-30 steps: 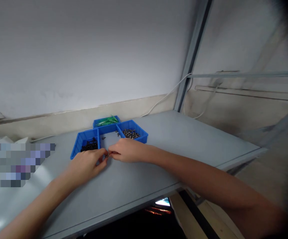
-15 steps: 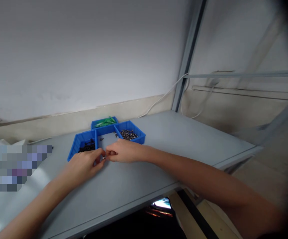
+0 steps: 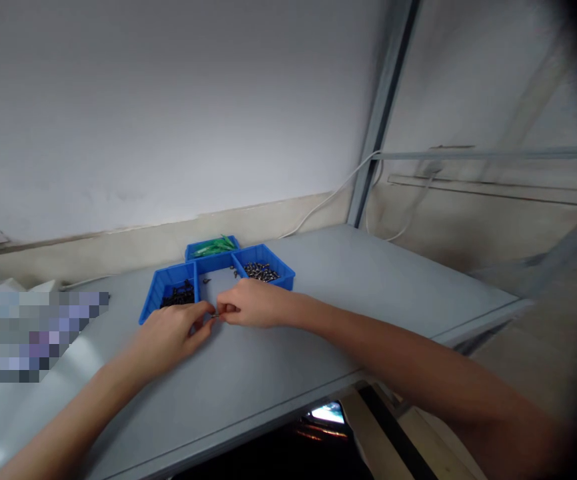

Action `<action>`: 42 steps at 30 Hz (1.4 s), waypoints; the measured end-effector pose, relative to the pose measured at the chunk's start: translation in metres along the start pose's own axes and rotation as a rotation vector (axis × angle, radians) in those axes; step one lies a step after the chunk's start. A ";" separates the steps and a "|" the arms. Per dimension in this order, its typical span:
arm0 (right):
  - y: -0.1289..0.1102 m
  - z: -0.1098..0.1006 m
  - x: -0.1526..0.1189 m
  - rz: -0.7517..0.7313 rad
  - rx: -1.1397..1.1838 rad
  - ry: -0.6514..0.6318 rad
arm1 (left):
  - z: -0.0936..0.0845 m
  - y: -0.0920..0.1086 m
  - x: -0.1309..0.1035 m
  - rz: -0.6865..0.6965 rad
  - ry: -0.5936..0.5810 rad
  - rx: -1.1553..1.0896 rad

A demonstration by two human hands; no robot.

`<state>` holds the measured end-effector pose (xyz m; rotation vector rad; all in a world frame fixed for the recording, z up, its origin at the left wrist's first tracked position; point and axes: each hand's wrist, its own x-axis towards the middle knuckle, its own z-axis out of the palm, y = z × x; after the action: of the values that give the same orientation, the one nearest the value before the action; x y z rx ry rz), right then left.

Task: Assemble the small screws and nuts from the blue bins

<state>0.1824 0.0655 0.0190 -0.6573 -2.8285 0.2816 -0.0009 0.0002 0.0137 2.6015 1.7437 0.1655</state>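
Observation:
My left hand [image 3: 171, 335] and my right hand [image 3: 253, 303] meet fingertip to fingertip over the grey table. Between them is a small metal piece [image 3: 215, 315], pinched from both sides; its shape is too small to make out. Behind my left hand, a blue bin [image 3: 156, 287] holds dark screws [image 3: 182, 292]. Silvery metal parts [image 3: 261, 272] fill another blue bin [image 3: 283, 275] behind my right hand. A few small dark pieces [image 3: 206, 281] lie between these bins.
Farther back, a third blue bin [image 3: 188, 253] holds green slender items [image 3: 213, 247]. A metal post [image 3: 376, 127] rises at the table's back right corner, with a white cable [image 3: 318, 205] beside it. White items and a blurred patch are at the left.
The whole view has shifted slightly, so everything appears a little farther right. Both hands keep their pinch, and the fingertips look slightly farther apart around the small metal piece.

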 end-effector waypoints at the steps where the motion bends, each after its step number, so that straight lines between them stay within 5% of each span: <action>1: 0.000 0.001 0.000 -0.005 -0.001 0.001 | 0.000 0.000 0.000 0.000 0.000 -0.008; 42: -0.007 0.013 -0.001 0.020 -0.211 -0.003 | -0.002 0.007 0.000 0.019 -0.018 -0.001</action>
<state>0.1771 0.0576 0.0082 -0.7268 -2.8809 -0.0144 0.0052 -0.0029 0.0165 2.6116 1.7132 0.1426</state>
